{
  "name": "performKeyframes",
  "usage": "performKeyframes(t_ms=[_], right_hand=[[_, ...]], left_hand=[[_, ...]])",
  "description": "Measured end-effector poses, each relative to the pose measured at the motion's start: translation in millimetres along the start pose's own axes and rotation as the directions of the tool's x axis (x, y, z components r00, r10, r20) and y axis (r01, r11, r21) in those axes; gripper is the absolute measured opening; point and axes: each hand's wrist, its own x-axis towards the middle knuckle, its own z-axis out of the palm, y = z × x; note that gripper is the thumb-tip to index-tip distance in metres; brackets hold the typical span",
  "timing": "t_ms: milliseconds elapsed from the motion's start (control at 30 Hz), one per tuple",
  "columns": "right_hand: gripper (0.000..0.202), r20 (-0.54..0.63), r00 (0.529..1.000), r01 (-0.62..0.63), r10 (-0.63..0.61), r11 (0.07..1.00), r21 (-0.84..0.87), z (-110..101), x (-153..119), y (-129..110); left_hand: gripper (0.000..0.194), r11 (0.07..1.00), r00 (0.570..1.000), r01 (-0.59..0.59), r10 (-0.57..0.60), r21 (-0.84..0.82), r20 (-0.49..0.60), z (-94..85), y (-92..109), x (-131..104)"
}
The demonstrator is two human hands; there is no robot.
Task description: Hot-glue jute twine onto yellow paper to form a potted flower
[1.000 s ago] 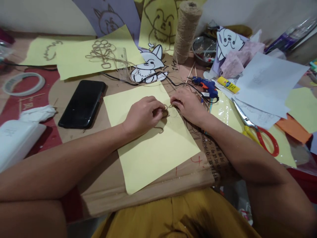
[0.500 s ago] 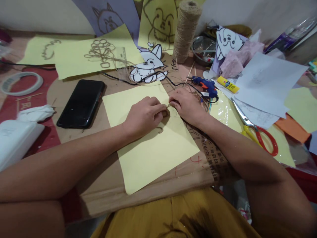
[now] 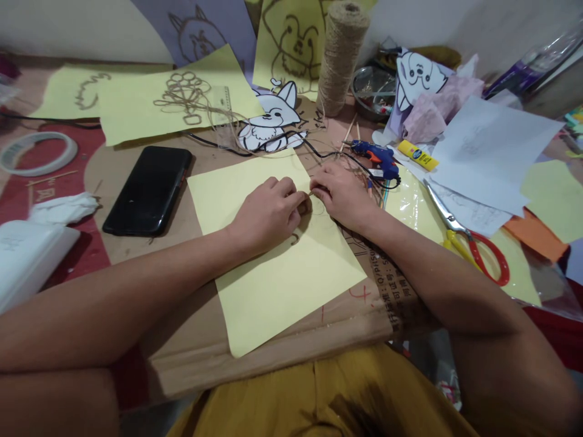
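Observation:
Over a sheet of yellow paper point(image 3: 286, 291), my left hand point(image 3: 268, 212) and my right hand point(image 3: 345, 194) meet with fingertips almost touching. A short bit of thin brown twine point(image 3: 311, 193) shows between them, pinched by the fingers of both hands. Most of it is hidden by the fingers. Just below my left fingertips, a small curved brown piece point(image 3: 295, 239) lies on the sheet. Faint pencil lines show beside my right fingers. The sheet's upper right part is covered by my right hand.
Behind the sheet stand a twine spool point(image 3: 342, 57) and a fox cutout point(image 3: 273, 118). A black phone point(image 3: 148, 191) and a tape roll point(image 3: 39, 155) are left. On the right lie a blue glue gun point(image 3: 376, 156), a glue stick point(image 3: 418, 155) and scissors point(image 3: 471, 233). A black cord crosses behind.
Both hands stay at nearly the same spot, with only slight finger movement around the twine. The other things lie as before; the view has shifted a little.

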Motion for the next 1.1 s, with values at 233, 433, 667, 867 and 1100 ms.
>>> performKeyframes(t_ms=[233,433,667,867,1100], right_hand=[[0.016,0.000,1.000,-0.011,0.011,1.000,-0.014,0.8,1.4,0.1],[0.017,0.009,1.000,0.014,-0.014,1.000,-0.019,0.9,1.6,1.5],[0.016,-0.008,1.000,0.018,-0.018,1.000,-0.009,3.8,0.9,2.6],[0.020,0.010,0.999,0.032,-0.031,0.999,-0.011,-0.6,-2.0,2.1],[0.021,0.025,0.999,0.033,-0.032,0.999,-0.043,-6.1,-6.7,-0.2]], left_hand=[[0.035,0.999,0.998,0.001,-0.004,-0.053,-0.068,4.2,-6.0,-3.4],[0.031,0.999,0.995,-0.024,0.020,-0.034,-0.097,6.5,-7.2,-4.0],[0.035,0.999,0.999,-0.030,0.031,0.019,-0.013,2.2,-3.4,-0.3],[0.033,0.997,0.999,-0.051,0.050,0.050,0.015,-2.1,1.1,3.0],[0.032,0.997,0.999,-0.036,0.033,0.071,0.043,-3.8,2.2,3.8]])
